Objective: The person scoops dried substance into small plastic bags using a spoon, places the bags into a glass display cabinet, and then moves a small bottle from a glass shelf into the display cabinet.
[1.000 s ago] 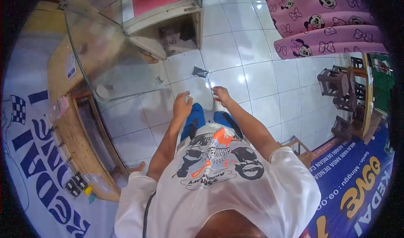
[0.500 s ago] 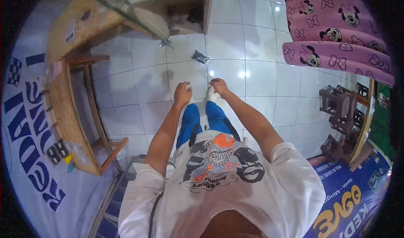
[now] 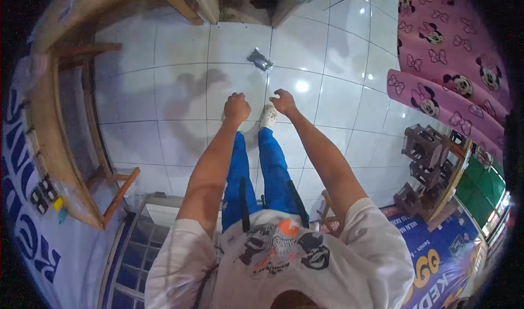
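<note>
Above the tiled floor (image 3: 183,99), both my arms reach forward. My left hand (image 3: 237,108) is closed with its fingers curled in; its palm is hidden, so I cannot tell if anything is inside. To its right, my right hand (image 3: 283,102) has its thumb and bent fingers apart, with nothing visible between them. A dark, shiny crumpled packet (image 3: 260,59) lies on the tiles beyond both hands, touched by neither. Below my right hand shows a white speckled shoe (image 3: 268,118).
A wooden table frame (image 3: 52,134) stands on the left, with a wooden cabinet (image 3: 245,15) ahead. Pink cartoon-print cloth (image 3: 431,85) hangs at the right, above brown plastic stools (image 3: 423,145). A blue banner (image 3: 436,249) lies at lower right; a white banner (image 3: 76,249) is at lower left.
The view has shifted and tilted, so the cabinet sits higher in the picture and the left table closer to the edge. My hands are slightly farther apart; the packet still lies on the floor.
</note>
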The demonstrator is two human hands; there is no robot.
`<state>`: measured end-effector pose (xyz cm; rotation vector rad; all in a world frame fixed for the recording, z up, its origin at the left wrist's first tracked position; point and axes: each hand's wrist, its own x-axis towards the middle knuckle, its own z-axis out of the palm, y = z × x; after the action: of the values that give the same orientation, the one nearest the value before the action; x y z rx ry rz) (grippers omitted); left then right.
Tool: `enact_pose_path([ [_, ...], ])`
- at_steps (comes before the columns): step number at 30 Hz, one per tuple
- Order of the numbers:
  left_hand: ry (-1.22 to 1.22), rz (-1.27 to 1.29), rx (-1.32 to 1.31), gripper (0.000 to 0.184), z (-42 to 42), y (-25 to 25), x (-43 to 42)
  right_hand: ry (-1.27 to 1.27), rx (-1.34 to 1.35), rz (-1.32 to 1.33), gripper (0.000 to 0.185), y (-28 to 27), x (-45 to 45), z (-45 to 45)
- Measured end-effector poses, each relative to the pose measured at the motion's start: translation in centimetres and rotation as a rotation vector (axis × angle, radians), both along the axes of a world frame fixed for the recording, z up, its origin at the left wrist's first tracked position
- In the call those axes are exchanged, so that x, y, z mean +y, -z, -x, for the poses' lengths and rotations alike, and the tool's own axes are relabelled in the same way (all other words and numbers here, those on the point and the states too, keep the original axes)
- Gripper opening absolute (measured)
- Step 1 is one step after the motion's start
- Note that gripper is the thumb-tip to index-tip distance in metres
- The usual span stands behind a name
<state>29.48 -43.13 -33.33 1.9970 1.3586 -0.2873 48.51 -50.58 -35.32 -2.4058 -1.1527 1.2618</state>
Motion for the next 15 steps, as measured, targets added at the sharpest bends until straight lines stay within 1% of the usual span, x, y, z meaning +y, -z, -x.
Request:
enact_pose_path([
  [3, -0.016, 0.055, 0.049, 0.033, -0.2, 4.9, 1.6, 0.020, 0.028, 0.059, 0.047, 4.9, 1.6, -0.9],
  [5, 0.028, 0.062, 0.114, 0.034, -0.4, 9.3, 2.7, -0.035, -0.029, 0.019, 0.047, 9.6, 2.2, -1.7],
  [6, 0.043, 0.083, 0.121, 0.037, -0.5, 11.6, 3.3, -0.059, -0.081, -0.063, 0.048, 12.1, 2.1, -2.1],
  [7, 0.047, 0.106, 0.124, 0.037, -0.8, 14.3, 4.0, -0.097, -0.073, -0.046, 0.049, 14.6, 2.5, -2.9],
  [9, 0.036, 0.021, 0.052, 0.027, -1.2, 19.4, 4.3, -0.182, -0.111, -0.056, 0.049, 19.9, 2.8, -4.5],
  [11, 0.020, 0.038, 0.042, 0.032, -2.1, 23.9, 5.4, -0.167, -0.060, -0.011, 0.050, 24.7, 3.3, -6.3],
  [13, 0.045, 0.072, -0.022, 0.040, -2.4, 29.5, 6.3, -0.088, -0.088, 0.083, 0.050, 27.3, 4.5, -7.2],
  [15, 0.106, 0.031, -0.075, 0.037, -3.0, 34.4, 7.1, -0.111, -0.111, 0.112, 0.048, 30.7, 5.2, -8.3],
])
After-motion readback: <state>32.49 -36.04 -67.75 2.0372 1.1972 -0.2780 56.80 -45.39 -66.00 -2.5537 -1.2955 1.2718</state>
